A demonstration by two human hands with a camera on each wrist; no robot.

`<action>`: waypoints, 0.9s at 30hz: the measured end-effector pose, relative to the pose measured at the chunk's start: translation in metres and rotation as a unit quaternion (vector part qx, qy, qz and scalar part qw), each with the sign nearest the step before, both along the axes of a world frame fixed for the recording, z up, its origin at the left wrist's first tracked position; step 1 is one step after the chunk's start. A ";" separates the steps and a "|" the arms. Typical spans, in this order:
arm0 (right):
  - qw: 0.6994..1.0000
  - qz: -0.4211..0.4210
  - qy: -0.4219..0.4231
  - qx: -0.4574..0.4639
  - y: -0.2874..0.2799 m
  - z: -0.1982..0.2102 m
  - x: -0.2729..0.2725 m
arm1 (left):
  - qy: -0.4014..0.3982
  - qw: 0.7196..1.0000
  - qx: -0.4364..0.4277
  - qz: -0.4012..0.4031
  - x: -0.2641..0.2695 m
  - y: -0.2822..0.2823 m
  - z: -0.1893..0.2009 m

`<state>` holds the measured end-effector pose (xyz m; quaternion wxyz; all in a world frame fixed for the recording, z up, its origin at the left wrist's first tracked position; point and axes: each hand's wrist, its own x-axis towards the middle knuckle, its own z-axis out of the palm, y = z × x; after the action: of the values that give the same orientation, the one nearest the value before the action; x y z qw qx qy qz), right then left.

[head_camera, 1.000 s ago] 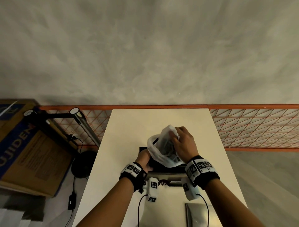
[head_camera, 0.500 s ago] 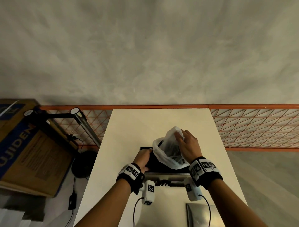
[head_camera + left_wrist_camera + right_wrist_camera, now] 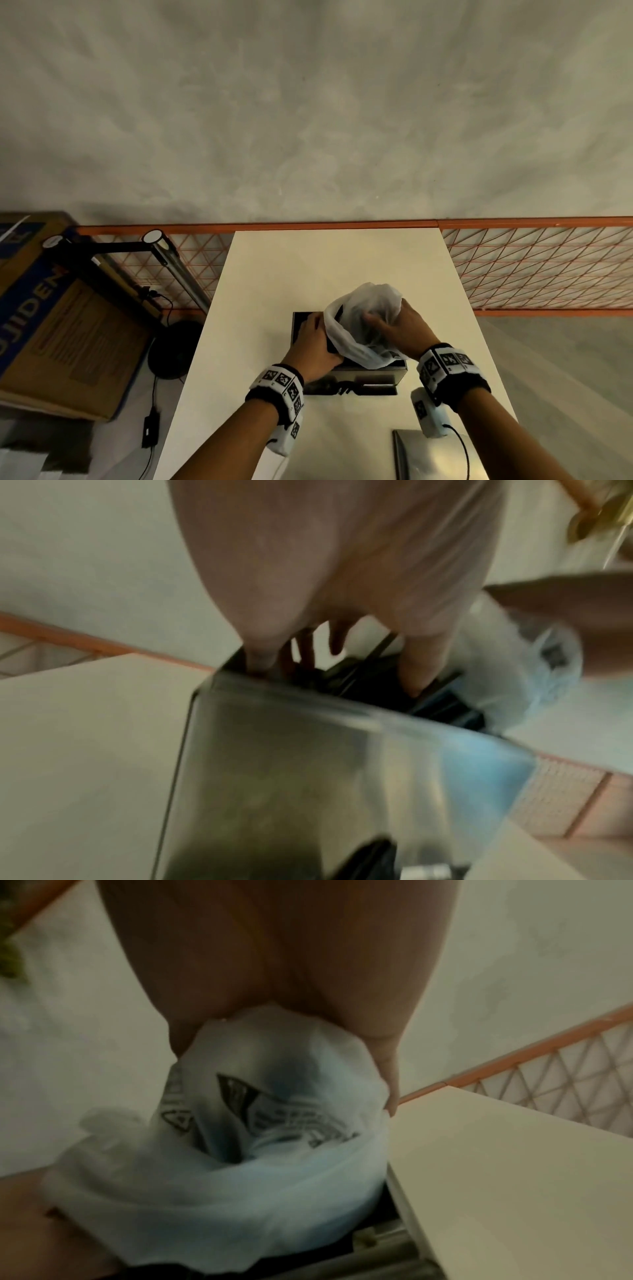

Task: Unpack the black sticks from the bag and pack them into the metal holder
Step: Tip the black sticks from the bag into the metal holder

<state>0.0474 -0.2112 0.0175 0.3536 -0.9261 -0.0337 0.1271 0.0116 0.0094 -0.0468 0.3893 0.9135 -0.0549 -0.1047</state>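
A shiny metal holder stands mid-table, also close up in the left wrist view. Black sticks stand inside it. My left hand reaches down into the holder's left part, thumb at the rim and fingers among the sticks, which it seems to pinch. A white translucent printed bag lies crumpled over the holder's right side. My right hand grips the bag from above. What is still in the bag is hidden.
A second metal sheet or tray lies at the table's near right edge. Left of the table are a cardboard box, a black lamp stand and cables. An orange mesh fence runs behind.
My right hand has sunk slightly and shifted right, crumpling the bag lower over the holder. The left hand has edged further over the holder's opening.
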 end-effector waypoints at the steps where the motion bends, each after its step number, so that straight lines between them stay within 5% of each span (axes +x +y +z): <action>1: 1.000 0.010 -0.005 0.001 0.004 -0.003 -0.001 | -0.017 0.998 -0.068 -0.007 -0.002 -0.003 0.001; 4: 0.999 0.042 -0.023 0.002 0.018 -0.005 -0.005 | -0.049 0.973 -0.225 -0.001 -0.013 -0.009 0.010; 8: 1.000 0.003 -0.021 0.013 0.025 -0.005 -0.006 | 0.015 0.939 -0.342 0.006 -0.017 -0.015 0.012; 11: 0.998 -0.059 0.018 0.033 0.025 -0.009 -0.002 | 0.055 0.944 -0.325 0.023 -0.018 -0.009 0.003; 14: 0.996 -0.062 0.040 0.042 0.028 0.000 -0.003 | 0.021 0.979 -0.203 -0.016 -0.019 -0.011 -0.004; 17: 0.994 -0.010 0.066 0.084 0.025 0.009 -0.003 | -0.010 0.995 -0.099 0.006 -0.020 -0.003 -0.019; 21: 0.976 0.129 0.107 0.139 0.001 0.014 0.002 | -0.035 0.996 -0.080 0.018 -0.015 0.001 -0.016; 27: 0.978 0.151 0.075 -0.119 0.012 0.016 -0.009 | -0.063 0.996 -0.064 -0.018 -0.002 -0.001 -0.029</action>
<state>0.0382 -0.1991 0.0340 0.2193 -0.9335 -0.1317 0.2511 0.0095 0.0086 -0.0761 0.4407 0.8904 -0.1020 -0.0499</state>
